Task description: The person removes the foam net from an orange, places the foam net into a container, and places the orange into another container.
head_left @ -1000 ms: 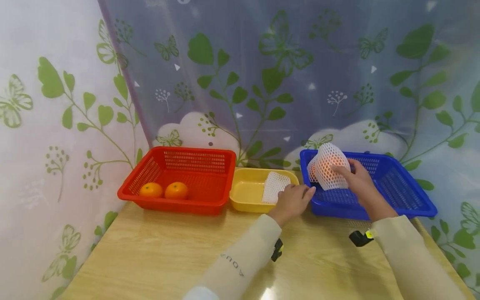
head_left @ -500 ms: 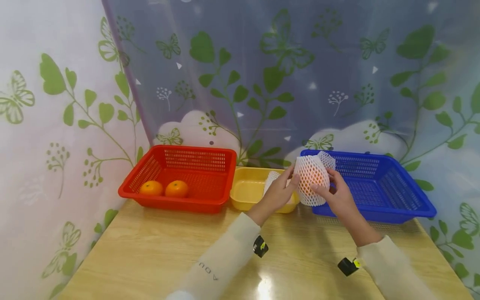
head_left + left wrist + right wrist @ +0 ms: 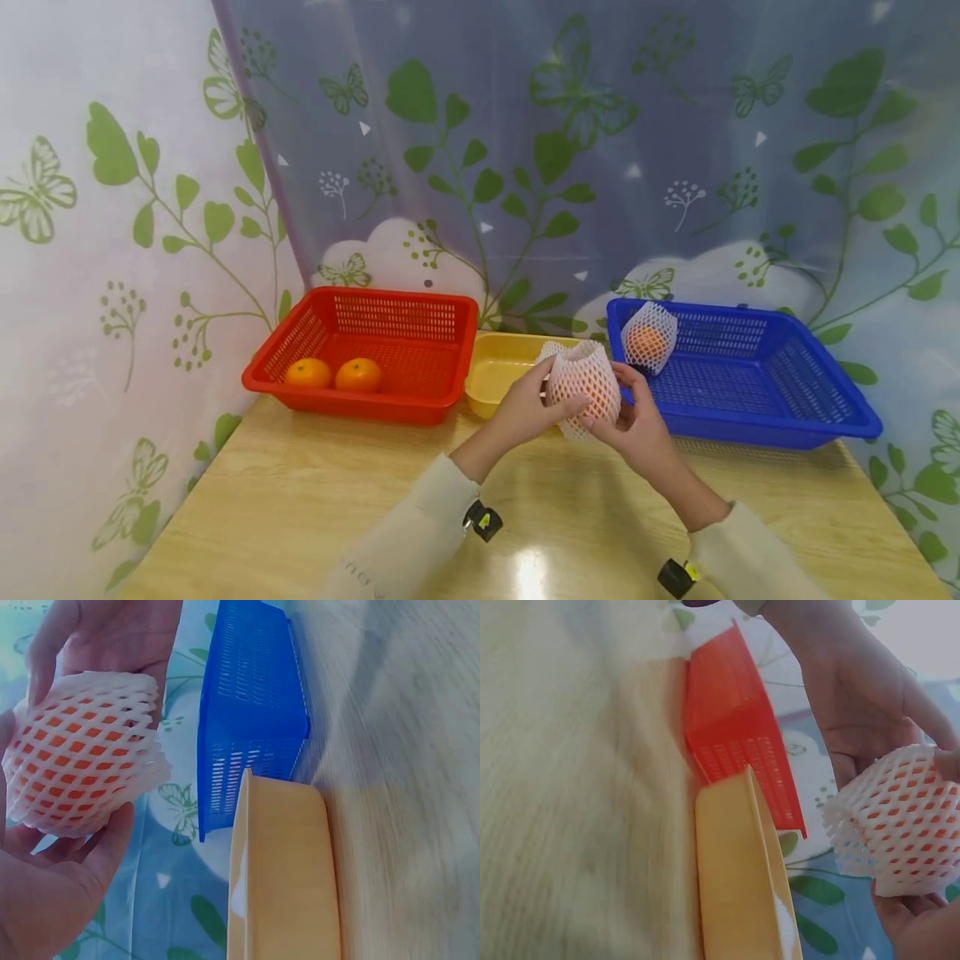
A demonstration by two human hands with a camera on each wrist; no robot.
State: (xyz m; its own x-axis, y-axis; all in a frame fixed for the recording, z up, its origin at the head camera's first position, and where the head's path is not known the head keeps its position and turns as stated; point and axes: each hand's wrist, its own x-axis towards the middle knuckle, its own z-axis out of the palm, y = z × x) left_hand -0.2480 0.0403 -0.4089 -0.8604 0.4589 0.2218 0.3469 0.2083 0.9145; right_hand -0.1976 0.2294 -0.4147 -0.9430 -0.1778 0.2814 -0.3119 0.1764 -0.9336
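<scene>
Netted fruit [image 3: 588,382] leftward, in left hand's [image 3: 525,403] and right hand's [image 3: 639,430] curled grip, bare oranges [image 3: 357,377] head-view only

On the counter [image 3: 300,508], a tub [image 3: 495,379] is standing between the left basket [image 3: 360,406] and the right basket [image 3: 757,430]. Two oranges [image 3: 358,376] are lying along the left basket's front. A netted fruit [image 3: 648,340] is resting at the right basket's left end. Another netted fruit [image 3: 588,382] is sitting between the fingers of the left hand [image 3: 525,407] and right hand [image 3: 639,427], before the tub.
</scene>
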